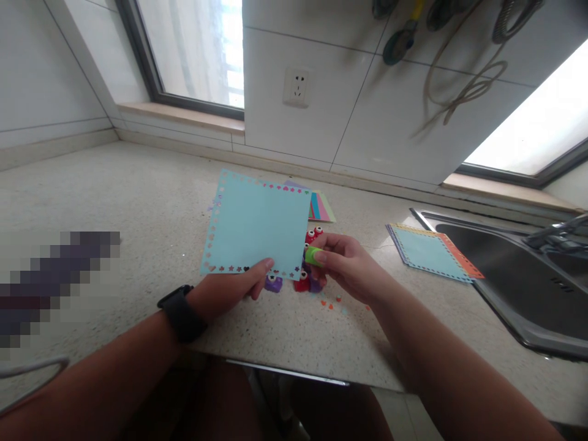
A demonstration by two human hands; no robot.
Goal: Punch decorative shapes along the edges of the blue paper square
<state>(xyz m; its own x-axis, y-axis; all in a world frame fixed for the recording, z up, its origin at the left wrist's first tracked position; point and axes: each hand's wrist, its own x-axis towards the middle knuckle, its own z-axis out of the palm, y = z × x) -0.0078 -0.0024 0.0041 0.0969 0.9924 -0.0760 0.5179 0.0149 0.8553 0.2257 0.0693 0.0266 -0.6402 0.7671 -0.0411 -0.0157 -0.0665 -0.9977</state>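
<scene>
**Fingers (pixel 263 265) clamped on both sides: blue sheet (pixel 260 226) left, green punch (pixel 313 255) right**

Your left hand (pixel 227 289) has its fingers closed on the sheet's near edge. The thumb lies on top and the paper lifts away from you, with a border of punched hearts and stars round it. Your right hand (pixel 351 266) is curled tight on the green punch, thumb pressed over it, right at the sheet's lower right corner. I can't tell whether punch and paper touch.

A purple punch (pixel 274 282) sits on the worktop (pixel 138 202) just under your left thumb tip. A red punch (pixel 302 280) stands between your two sets of fingers. More red punches (pixel 315 233) cluster just beyond your right fingertips. Paper bits (pixel 331 303) lie scattered just nearside of your right fingers. A stack of coloured sheets (pixel 321 207) peeks out beyond the blue one. Well off to the right of your right fingers, a second stack (pixel 432 251) lies beside the sink (pixel 528 306). There's a black watch (pixel 182 312) on your left wrist.
</scene>
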